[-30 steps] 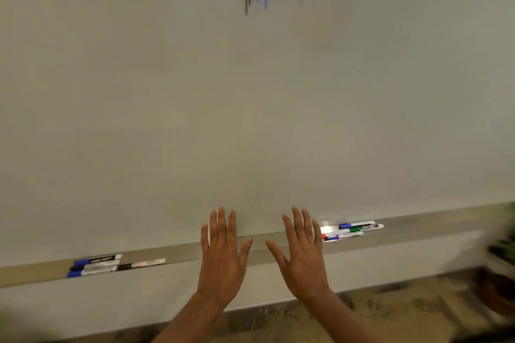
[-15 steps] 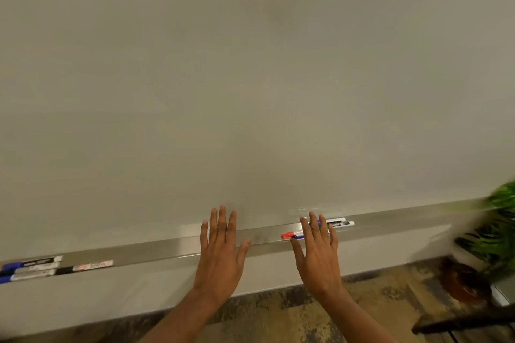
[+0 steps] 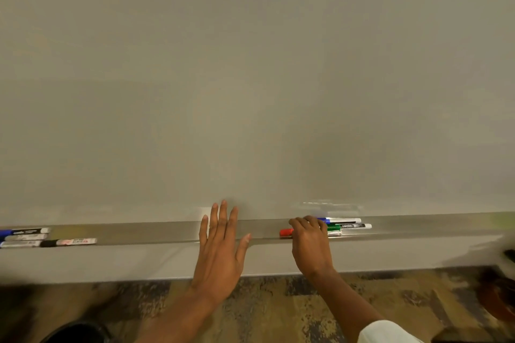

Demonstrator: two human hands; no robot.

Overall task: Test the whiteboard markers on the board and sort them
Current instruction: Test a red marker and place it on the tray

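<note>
A large whiteboard (image 3: 250, 78) fills the view, with a metal tray (image 3: 167, 234) along its bottom edge. My right hand (image 3: 310, 242) reaches down onto a pile of markers on the tray, its fingers curled over a red-capped marker (image 3: 286, 232) whose cap pokes out to the left. Behind the hand lie a blue-capped marker (image 3: 324, 220), a green marker (image 3: 333, 228) and a black-labelled marker (image 3: 355, 226). My left hand (image 3: 220, 245) hovers flat in front of the tray with fingers spread and holds nothing. A second group of markers (image 3: 41, 237) lies at the tray's far left.
Below the board is a patterned brown floor (image 3: 278, 312). A brown pot (image 3: 498, 298) stands at the right edge, blurred. A dark shoe (image 3: 75, 331) shows at the bottom left. The stretch of tray between the two marker groups is bare metal.
The view dropped and shifted right, so the drawn lines left the top. My right hand moved from flat in front of the tray down onto the right marker pile, fingers curling.
</note>
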